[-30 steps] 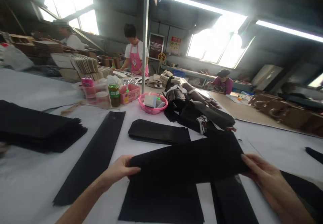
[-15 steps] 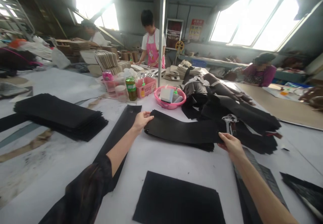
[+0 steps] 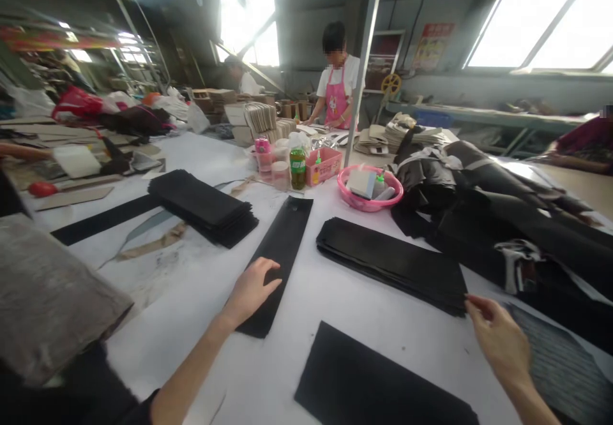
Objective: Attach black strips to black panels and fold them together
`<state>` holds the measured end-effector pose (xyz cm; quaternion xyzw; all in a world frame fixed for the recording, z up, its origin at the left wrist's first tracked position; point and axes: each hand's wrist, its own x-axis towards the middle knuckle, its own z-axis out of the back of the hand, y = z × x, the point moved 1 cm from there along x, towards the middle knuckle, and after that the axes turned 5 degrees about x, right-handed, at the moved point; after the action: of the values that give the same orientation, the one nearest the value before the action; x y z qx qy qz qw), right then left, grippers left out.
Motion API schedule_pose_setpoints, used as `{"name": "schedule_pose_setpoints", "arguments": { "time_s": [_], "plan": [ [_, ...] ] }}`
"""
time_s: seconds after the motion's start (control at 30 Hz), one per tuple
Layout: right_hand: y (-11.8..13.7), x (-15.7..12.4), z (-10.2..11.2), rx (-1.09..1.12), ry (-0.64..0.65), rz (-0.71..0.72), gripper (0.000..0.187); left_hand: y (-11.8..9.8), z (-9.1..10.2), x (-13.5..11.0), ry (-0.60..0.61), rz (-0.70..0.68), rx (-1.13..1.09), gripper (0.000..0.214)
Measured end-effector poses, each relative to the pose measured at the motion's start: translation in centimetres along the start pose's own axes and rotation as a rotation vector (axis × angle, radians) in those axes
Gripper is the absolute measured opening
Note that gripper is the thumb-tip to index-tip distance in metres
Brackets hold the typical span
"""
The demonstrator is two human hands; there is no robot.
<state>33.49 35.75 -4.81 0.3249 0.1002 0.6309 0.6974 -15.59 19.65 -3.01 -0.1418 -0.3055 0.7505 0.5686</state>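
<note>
Having just let go of the black stack (image 3: 393, 262), with both hands pulling back from its ends. Moving the left hand (image 3: 251, 288) over to the long black strip (image 3: 287, 240) and laying it flat on the near end, fingers spread a little, pinching nothing. Keeping the right hand (image 3: 498, 339) just beside the stack's near corner, fingers loosely curled and holding nothing; hard telling whether the fingertips are touching the edge. Seeming done with putting a sheet down there, the stack lying neat and still past the right fingertips.

Leaving one flat black sheet (image 3: 378, 387) lying between the two hands, close to the body. Seeing another black pile (image 3: 204, 205) off past the left thumb side. Seeing a pink basket (image 3: 368, 189) and a green bottle (image 3: 297, 168) far beyond the fingertips, well apart from the strip's near end. Seeing a heap of dark bags (image 3: 502, 221) beyond the right hand. Noticing a person in a pink apron (image 3: 338, 87) working far back. Finding nothing blocking either hand.
</note>
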Motion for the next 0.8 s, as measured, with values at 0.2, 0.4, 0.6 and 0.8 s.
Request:
{"name": "schedule_pose_setpoints", "arguments": {
  "time_s": [0.2, 0.4, 0.6, 0.8],
  "plan": [
    [9.7, -9.2, -3.9, 0.130, 0.360, 0.320, 0.032, 4.1, 1.9, -7.8, -0.233, 0.247, -0.025, 0.036],
    [20.8, -20.0, -8.0, 0.202, 0.519, 0.806, 0.022, 5.0, 1.2, -9.1, -0.199, 0.396, -0.352, 0.024],
    [27.4, -25.6, -12.0, 0.291, 0.377, 0.909, 0.062, 3.5, 1.6, -9.5, -0.114, 0.464, -0.748, 0.048],
    [28.5, -23.6, -13.0, 0.479, 0.355, 0.654, 0.023, 2.3, 2.5, -9.7, -0.161, 0.382, -0.760, 0.054]
  ]
}}
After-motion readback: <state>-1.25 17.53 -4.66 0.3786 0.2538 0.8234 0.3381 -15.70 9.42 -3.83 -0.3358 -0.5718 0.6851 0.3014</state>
